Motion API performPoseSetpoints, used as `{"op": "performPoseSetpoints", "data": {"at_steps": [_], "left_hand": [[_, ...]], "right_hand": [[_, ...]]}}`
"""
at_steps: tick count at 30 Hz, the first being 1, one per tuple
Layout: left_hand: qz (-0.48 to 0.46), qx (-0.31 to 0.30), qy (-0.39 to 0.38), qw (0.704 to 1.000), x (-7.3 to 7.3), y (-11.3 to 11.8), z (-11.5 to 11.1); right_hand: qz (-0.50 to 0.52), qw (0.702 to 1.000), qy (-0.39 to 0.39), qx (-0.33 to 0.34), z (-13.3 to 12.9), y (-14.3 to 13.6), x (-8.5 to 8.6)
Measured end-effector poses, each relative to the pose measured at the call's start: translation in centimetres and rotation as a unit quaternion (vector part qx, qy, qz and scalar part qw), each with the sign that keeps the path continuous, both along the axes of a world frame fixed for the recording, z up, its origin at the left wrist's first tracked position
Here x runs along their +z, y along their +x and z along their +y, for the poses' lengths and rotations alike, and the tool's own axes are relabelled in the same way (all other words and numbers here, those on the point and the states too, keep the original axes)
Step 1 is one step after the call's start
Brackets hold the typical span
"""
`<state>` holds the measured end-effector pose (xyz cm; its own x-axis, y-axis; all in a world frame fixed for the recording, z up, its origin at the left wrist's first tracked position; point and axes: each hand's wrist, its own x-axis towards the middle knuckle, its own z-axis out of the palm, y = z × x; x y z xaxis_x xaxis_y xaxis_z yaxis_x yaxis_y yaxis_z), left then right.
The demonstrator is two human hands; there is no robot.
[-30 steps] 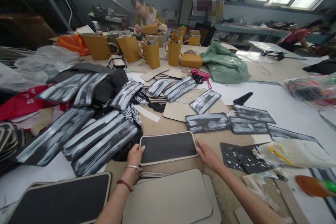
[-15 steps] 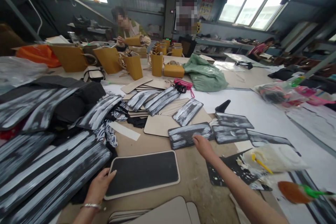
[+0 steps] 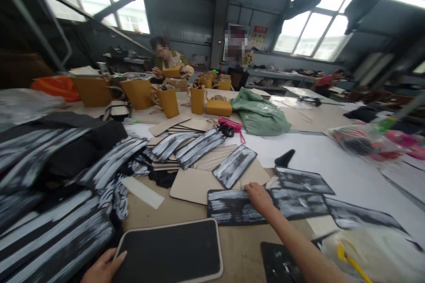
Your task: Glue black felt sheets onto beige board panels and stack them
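My left hand (image 3: 104,267) grips the left edge of a plain black panel (image 3: 169,252) with a pale border and rounded corners, thumb on top. My right hand (image 3: 260,196) is closed at the upper edge of a black panel streaked with white (image 3: 227,208). Its fingertips meet that edge, partly hidden by the hand. Right beside it lies another streaked panel (image 3: 300,203), with one more streaked panel (image 3: 302,180) above. A beige board (image 3: 192,183) and a slanted streaked panel (image 3: 235,166) lie just beyond my right hand.
Several streaked strips (image 3: 66,239) cover the left side over black fabric. A clear bag with a yellow-handled tool (image 3: 352,261) sits at the lower right. Mustard bags (image 3: 197,99) and a green sack (image 3: 260,112) stand farther back. A person (image 3: 169,62) works behind them.
The view has tilted up, so the table sits lower in the picture. My right hand has shifted from the middle of the streaked panel to its upper edge. My left hand keeps its grip.
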<state>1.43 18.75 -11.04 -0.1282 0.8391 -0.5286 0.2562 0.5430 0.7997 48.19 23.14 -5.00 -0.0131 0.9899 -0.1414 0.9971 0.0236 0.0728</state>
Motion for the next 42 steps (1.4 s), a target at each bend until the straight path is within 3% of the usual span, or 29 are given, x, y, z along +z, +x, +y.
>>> {"op": "performPoseSetpoints", "data": {"at_steps": [2, 5, 8, 10, 16, 20, 23, 25, 27, 31, 36, 42], "left_hand": [[-0.013, 0.023, 0.036, 0.999, 1.4, 0.8, -0.3], [0.063, 0.045, 0.098, 0.992, 2.7, 2.0, 0.0], [0.13, 0.081, 0.117, 0.981, 2.6, 2.3, 0.9], [0.146, 0.09, 0.106, 0.979, 2.3, 2.3, 1.2], [0.173, 0.069, 0.09, 0.978, 2.9, 2.7, 2.1], [0.179, 0.063, 0.121, 0.974, 4.5, 2.6, 2.2], [0.151, 0.052, 0.151, 0.976, 6.3, 2.4, 0.8], [0.113, 0.032, 0.151, 0.982, 7.4, 2.3, -0.8], [0.02, 0.027, 0.122, 0.992, 8.5, 2.3, -2.8], [-0.22, 0.067, 0.036, 0.973, 10.3, 1.8, -6.1], [-0.322, 0.08, -0.001, 0.943, 12.6, -0.4, -7.2], [-0.311, 0.056, -0.012, 0.949, 13.7, -3.6, -7.5]], "right_hand": [[-0.001, 1.0, -0.003, 0.031, -0.1, 0.7, -0.4], [-0.015, 0.999, 0.011, 0.051, 0.9, 3.0, -2.6], [-0.01, 0.996, -0.003, 0.083, 2.3, 4.8, -4.8], [-0.006, 0.995, -0.026, 0.091, 2.2, 5.2, -4.8], [-0.003, 0.994, -0.092, 0.059, 0.6, 3.8, 0.3], [0.038, 0.993, -0.109, 0.012, -0.3, 4.2, 3.3], [0.109, 0.991, -0.073, 0.024, -2.3, 3.7, 6.0], [0.165, 0.984, -0.001, 0.066, -4.5, 1.8, 8.3], [0.198, 0.97, 0.09, 0.11, -7.0, -1.3, 10.6], [0.222, 0.936, 0.14, 0.233, -11.5, -9.2, 13.0], [0.194, 0.916, 0.158, 0.313, -15.0, -16.1, 11.8], [0.131, 0.89, 0.199, 0.39, -17.5, -20.8, 10.5]]}}
